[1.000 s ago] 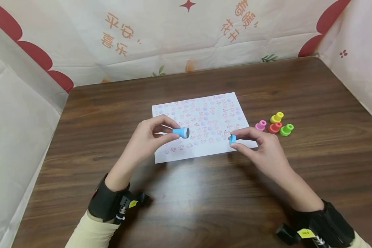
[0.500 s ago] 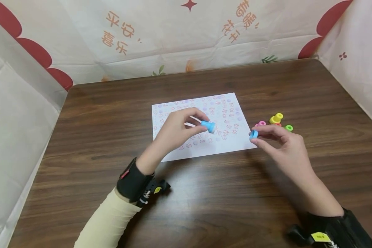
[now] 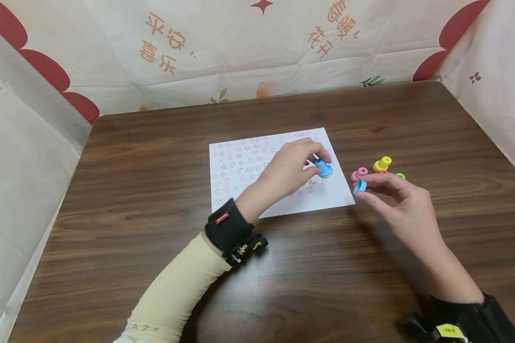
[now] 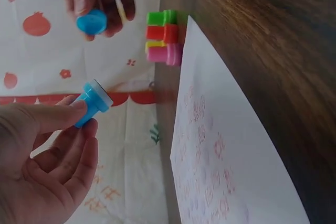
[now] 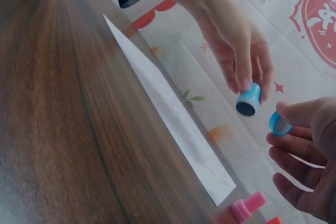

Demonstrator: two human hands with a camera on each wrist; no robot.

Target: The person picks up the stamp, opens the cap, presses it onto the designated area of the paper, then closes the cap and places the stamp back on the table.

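Observation:
My left hand (image 3: 288, 167) pinches a small blue stamp (image 3: 324, 168) by its handle, above the right part of a white sheet of paper (image 3: 322, 199) covered in red and purple prints. In the right wrist view the dark stamping face of the stamp (image 5: 245, 108) is uncovered. Just beyond the paper's right edge, my right hand (image 3: 407, 207) holds a small round blue cap (image 3: 360, 186) between thumb and fingertips. The cap is apart from the stamp, and its hollow side shows in the left wrist view.
Behind the right hand stand a pink stamp (image 3: 358, 174), a yellow stamp (image 3: 382, 164), a green stamp (image 3: 400, 176) and a red stamp (image 4: 160, 33), the last two partly hidden in the head view. A brown wooden table (image 3: 146, 190) bears everything; printed cloth (image 3: 240, 47) hangs behind.
The left hand has carried the blue stamp rightward across the paper, its face turning downward. The right hand has moved right with the cap, now partly covering the red and green stamps.

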